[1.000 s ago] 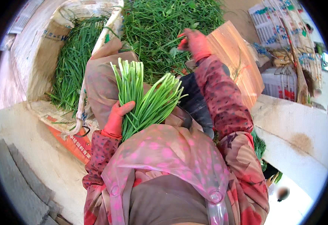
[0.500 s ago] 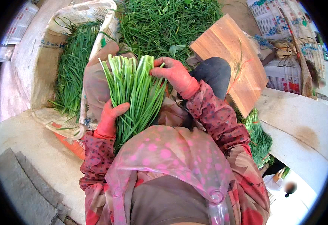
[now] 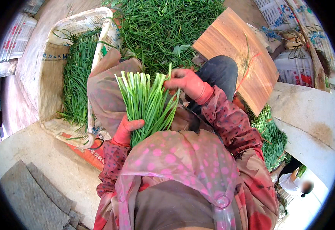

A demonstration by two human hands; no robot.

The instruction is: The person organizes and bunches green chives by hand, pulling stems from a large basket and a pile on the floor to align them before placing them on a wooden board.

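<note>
My left hand (image 3: 127, 130), in a reddish glove, is closed round the lower left side of a bunch of garlic chives (image 3: 148, 103). The bunch stands over my lap with its pale ends up, and its lower leaves pass behind my plastic apron (image 3: 175, 153). At the upper right edge of the bunch, my gloved right hand (image 3: 186, 82) is closed in a pinch on chive stalks. One stalk sticks up above the others beside those fingers, and a few lean out below them. The fingertips are partly hidden.
A big pile of loose chives (image 3: 167, 30) lies ahead. A whitish basket (image 3: 93, 73) with more chives stands at the left. At the right are a tilted wooden board (image 3: 236, 50) and stacked chives (image 3: 271, 142). Another person (image 3: 290, 184) shows at the lower right.
The bunch and both hands sit lower and farther right in the picture, partly because the view has shifted. A single stalk now stands up above the bunch by my right fingers.
</note>
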